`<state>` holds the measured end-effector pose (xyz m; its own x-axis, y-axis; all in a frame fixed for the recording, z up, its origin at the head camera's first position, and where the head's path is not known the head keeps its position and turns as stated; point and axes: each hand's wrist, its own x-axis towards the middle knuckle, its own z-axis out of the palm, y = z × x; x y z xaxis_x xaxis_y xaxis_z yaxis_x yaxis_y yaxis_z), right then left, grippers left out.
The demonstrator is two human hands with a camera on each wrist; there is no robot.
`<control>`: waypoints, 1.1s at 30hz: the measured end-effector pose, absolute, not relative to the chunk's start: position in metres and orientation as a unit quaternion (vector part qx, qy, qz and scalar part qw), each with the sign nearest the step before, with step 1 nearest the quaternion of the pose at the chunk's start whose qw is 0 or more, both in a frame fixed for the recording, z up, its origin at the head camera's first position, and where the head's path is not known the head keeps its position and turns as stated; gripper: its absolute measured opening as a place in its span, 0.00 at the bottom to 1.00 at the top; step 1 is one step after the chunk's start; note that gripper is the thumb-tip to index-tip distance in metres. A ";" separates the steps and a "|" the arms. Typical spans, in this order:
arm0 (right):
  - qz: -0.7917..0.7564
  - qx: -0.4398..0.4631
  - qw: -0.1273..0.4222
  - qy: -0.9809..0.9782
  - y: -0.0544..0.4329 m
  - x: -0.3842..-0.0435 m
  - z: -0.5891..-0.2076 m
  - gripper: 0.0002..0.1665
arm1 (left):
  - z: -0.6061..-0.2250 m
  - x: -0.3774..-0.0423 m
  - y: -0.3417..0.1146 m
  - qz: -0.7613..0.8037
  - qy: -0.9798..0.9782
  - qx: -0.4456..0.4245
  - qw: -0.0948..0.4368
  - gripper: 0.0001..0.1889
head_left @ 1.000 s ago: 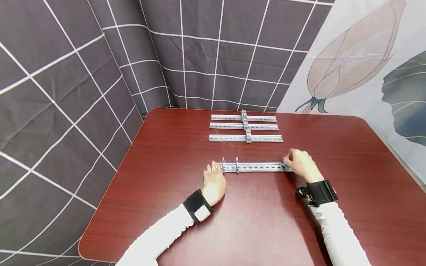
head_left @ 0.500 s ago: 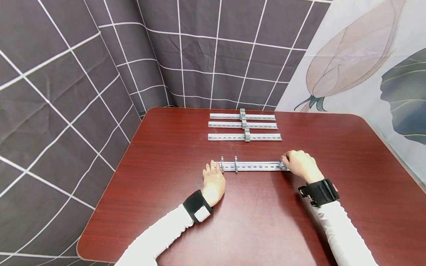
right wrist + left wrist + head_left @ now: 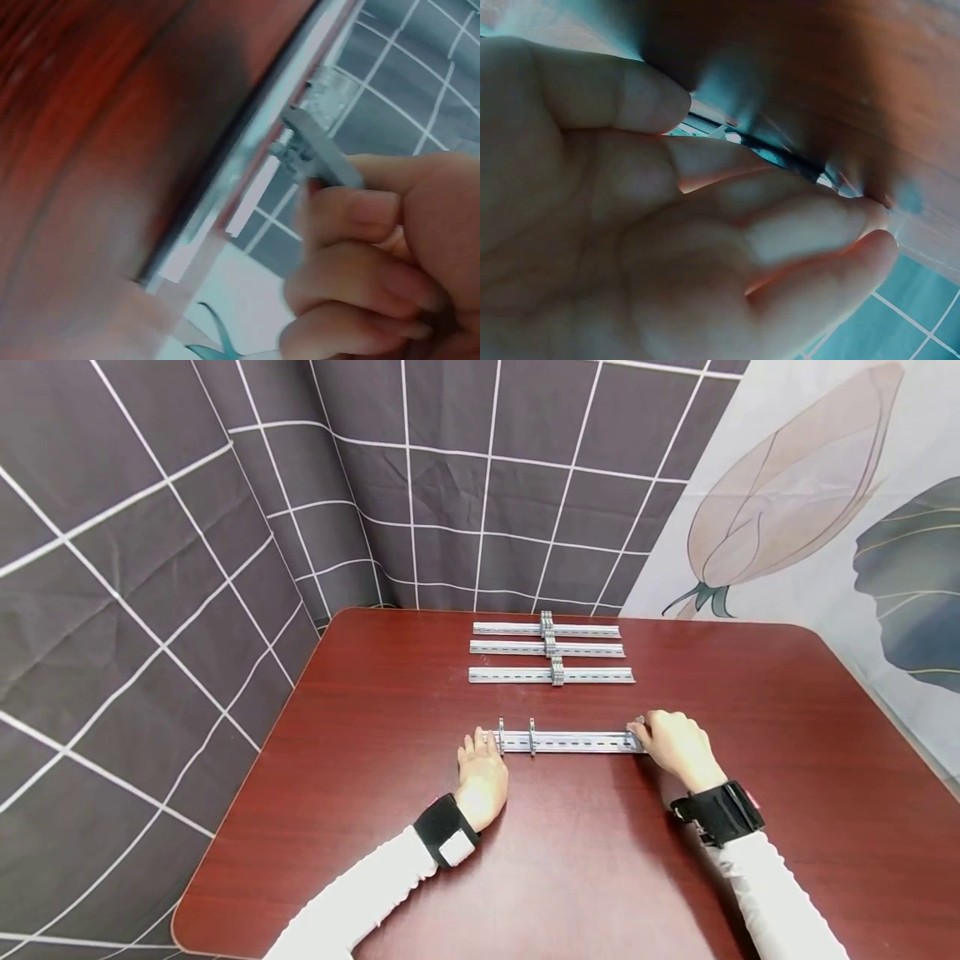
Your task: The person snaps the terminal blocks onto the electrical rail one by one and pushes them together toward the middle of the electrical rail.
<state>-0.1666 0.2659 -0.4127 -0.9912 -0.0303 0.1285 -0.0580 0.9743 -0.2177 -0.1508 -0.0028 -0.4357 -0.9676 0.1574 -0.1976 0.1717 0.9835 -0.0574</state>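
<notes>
A slotted metal DIN rail (image 3: 581,742) lies across the table in front of me. Two thin grey clips (image 3: 532,737) stand on its left part. My left hand (image 3: 482,779) rests over the rail's left end with its fingers stretched out; in the left wrist view they hide most of the rail. At the right end, my right hand (image 3: 679,748) pinches a small grey rail clip (image 3: 324,146) between thumb and index finger. In the right wrist view this clip is tilted and overlaps the rail, while the other fingers are curled.
Beyond the hands, three more DIN rails (image 3: 510,675) lie in parallel rows, each with a cluster of grey clips (image 3: 557,672) near its middle. The red-brown table (image 3: 360,693) meets a grey gridded curtain (image 3: 442,485) at the back and left.
My right hand has shifted slightly to the left with the clip at the rail's right end. The left hand stays at the other end. The view has tilted a little.
</notes>
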 end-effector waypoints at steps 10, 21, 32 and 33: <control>0.108 0.024 0.008 -0.994 0.257 -0.159 -0.403 0.17 | -0.439 -0.152 -0.002 -0.039 0.990 0.082 0.105 0.26; 0.104 0.035 0.051 -0.993 0.258 -0.172 -0.408 0.16 | -0.432 -0.151 -0.002 -0.044 0.991 0.085 0.096 0.25; 0.120 0.035 0.009 -0.992 0.258 -0.179 -0.409 0.15 | -0.436 -0.151 -0.004 -0.046 0.991 0.091 0.090 0.25; 0.123 0.032 0.007 -0.992 0.259 -0.178 -0.409 0.14 | -0.437 -0.151 -0.004 -0.042 0.991 0.090 0.091 0.25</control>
<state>-0.1778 0.2587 -0.4091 -0.9978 -0.0626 0.0214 -0.0659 0.9676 -0.2437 -0.1507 -0.0038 -0.4368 -0.9672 0.1712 -0.1878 0.1864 0.9802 -0.0665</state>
